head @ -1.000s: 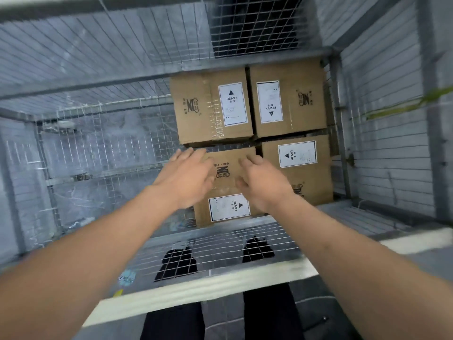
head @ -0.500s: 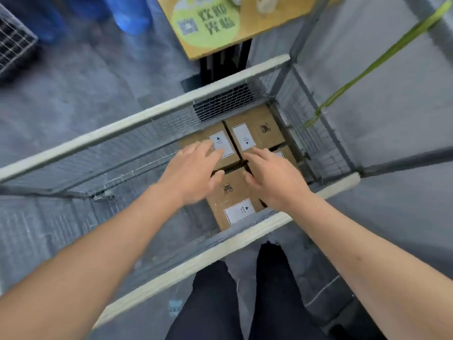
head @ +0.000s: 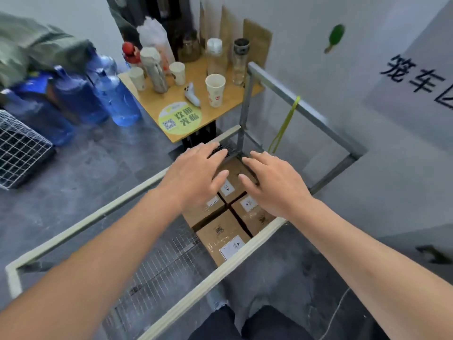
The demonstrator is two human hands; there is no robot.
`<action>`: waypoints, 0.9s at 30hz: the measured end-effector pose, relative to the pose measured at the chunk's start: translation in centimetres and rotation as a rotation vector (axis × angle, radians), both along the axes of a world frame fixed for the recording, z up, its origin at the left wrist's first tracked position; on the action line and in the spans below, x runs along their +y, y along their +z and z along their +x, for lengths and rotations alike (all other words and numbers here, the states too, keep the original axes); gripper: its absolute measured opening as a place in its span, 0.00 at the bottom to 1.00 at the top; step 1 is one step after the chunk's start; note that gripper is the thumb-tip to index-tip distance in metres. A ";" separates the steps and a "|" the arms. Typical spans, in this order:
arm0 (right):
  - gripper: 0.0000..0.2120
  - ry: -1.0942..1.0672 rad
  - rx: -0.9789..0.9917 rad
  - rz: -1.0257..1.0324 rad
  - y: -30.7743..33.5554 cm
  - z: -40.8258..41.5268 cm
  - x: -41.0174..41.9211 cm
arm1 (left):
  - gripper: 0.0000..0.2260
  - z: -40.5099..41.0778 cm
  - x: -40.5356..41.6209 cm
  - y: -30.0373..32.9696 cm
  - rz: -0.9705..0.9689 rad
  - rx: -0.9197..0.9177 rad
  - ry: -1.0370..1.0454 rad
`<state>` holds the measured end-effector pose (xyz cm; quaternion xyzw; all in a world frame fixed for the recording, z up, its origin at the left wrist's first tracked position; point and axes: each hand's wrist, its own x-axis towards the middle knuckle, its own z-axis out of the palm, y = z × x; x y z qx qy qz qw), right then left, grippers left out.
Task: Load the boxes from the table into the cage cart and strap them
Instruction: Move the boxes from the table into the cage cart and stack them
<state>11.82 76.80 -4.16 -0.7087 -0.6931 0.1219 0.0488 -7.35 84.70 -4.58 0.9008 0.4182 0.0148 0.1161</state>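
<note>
While boxes (head: 221,233) fill the cage cart (head: 157,322) below, hands (head: 196,176) apart, empty, fingers straight.

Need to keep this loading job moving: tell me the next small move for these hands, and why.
Probably reach the right hand to the green strap hanging from the cage cart rail. Four boxes already sit packed in the cart's corner, both hands, left hand included, are open and hold nothing, and no strap crosses the boxes yet.

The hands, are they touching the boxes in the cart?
Cannot tell. The head view looks straight down, so the left hand and right hand overlap the boxes with no visible gap or contact; both hands hold nothing.
</note>
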 end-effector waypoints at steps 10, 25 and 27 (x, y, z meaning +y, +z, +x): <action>0.27 -0.182 -0.030 0.145 7.1 9.2 -6.8 | 0.27 10.0 -4.1 7.2 0.109 -0.072 -0.172; 0.28 -0.578 -0.094 0.207 11.6 16.3 -20.7 | 0.25 22.7 -11.9 12.6 0.153 -0.144 -0.588; 0.27 -0.658 -0.101 0.213 11.8 16.3 -22.4 | 0.25 24.1 -12.6 12.9 0.156 -0.155 -0.669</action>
